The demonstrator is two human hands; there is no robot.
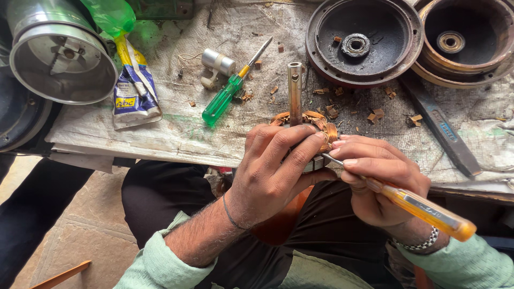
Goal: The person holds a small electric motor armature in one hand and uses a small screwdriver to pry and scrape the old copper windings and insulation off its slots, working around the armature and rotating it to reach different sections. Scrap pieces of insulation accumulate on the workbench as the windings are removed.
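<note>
At bench edge, over lap: wound motor stator [313,126] with copper coils, steel shaft [294,91] standing upright out of its middle. Gripped from the near side by left hand [273,171], fingers wrapped over the top and front of the core, thumb side beneath; closed firmly around it, presumably to brace it against prying force and keep the shaft vertical. Right hand [375,182] closed around orange-handled screwdriver [423,206], held low near the blade like a pen, index finger extended along the shank for fine control; tip entering the stator's right flank, just under the copper winding, exact contact point hidden by left fingertips. Handle angled down and to the right, away from the body, giving leverage toward the core. Just beyond the stator, on the woven sheet covering the bench [176,123]: scattered brown insulation chips [375,114], thickest near the coils, likely debris from the slots. Green-handled screwdriver [227,95] lying diagonally within easy left reach, beside a small silver cylindrical part [217,63]. Further out: two round dark end covers [364,43] open side up, bearing seats visible; flat dark file [444,131] at right; adhesive pouch [134,85] and shiny metal housing [59,59] at left.
</note>
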